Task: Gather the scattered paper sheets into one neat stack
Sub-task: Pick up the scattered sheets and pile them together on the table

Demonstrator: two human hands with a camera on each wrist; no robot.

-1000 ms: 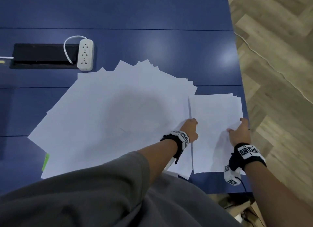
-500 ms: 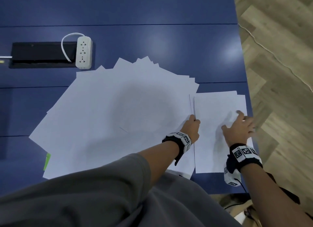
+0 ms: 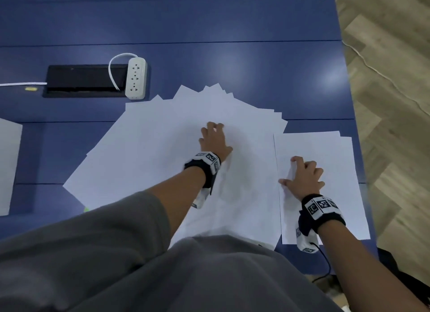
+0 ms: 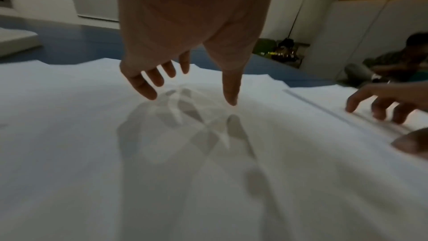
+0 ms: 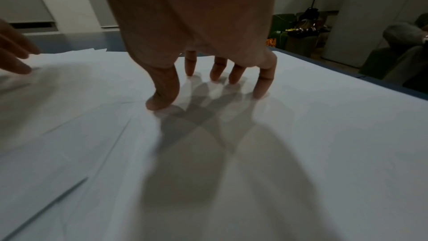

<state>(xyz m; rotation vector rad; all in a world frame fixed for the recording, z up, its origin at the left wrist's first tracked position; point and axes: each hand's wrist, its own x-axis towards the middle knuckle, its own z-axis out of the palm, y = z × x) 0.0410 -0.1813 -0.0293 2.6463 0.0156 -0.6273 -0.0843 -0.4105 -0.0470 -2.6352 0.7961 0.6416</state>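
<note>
My left hand (image 3: 215, 140) has left the small stack (image 3: 325, 162) for the fanned sheets (image 3: 162, 148), loose grip hovering; my right hand (image 3: 302, 179) presses the stack, holding nothing.

Your left hand (image 3: 215, 140) rests on the fanned paper sheets (image 3: 162, 148); your right hand (image 3: 303, 178) presses the small stack (image 3: 325, 148) just right.
</note>
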